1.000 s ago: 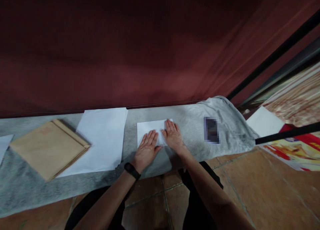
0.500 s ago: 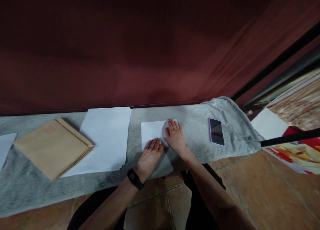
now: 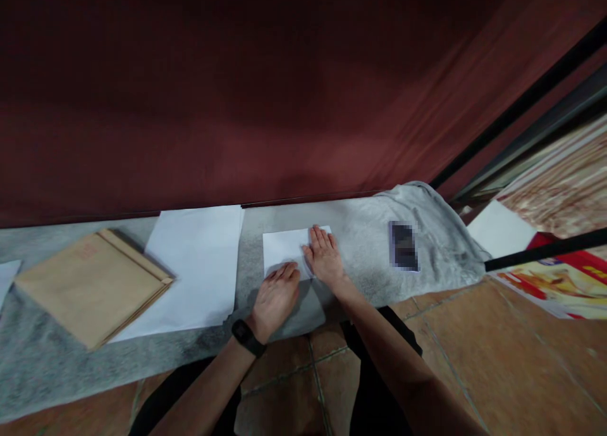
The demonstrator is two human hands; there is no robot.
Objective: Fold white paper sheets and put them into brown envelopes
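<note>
A small white sheet of paper (image 3: 283, 243), seemingly folded, lies flat on the grey cloth. My right hand (image 3: 324, 256) rests palm down over its right side, with fingers stretched toward the far edge. At the near edge, my left hand (image 3: 275, 297) lies with its fingers extended and flat on the paper. A black wristband (image 3: 247, 338) is on my left wrist. The two hands are close together but apart, and they cover the paper's near and right parts.
Larger white sheets (image 3: 199, 259) lie to the left, partly under a stack of brown envelopes (image 3: 95, 284). Another white sheet (image 3: 7, 278) shows at the far left. A phone (image 3: 404, 246), blurred out, lies at right. Behind the grey cloth (image 3: 360, 252) rises a dark red surface (image 3: 284, 119).
The camera view has turned slightly, so things appear a little further left. Both hands stay flat on the paper in nearly the same places.
</note>
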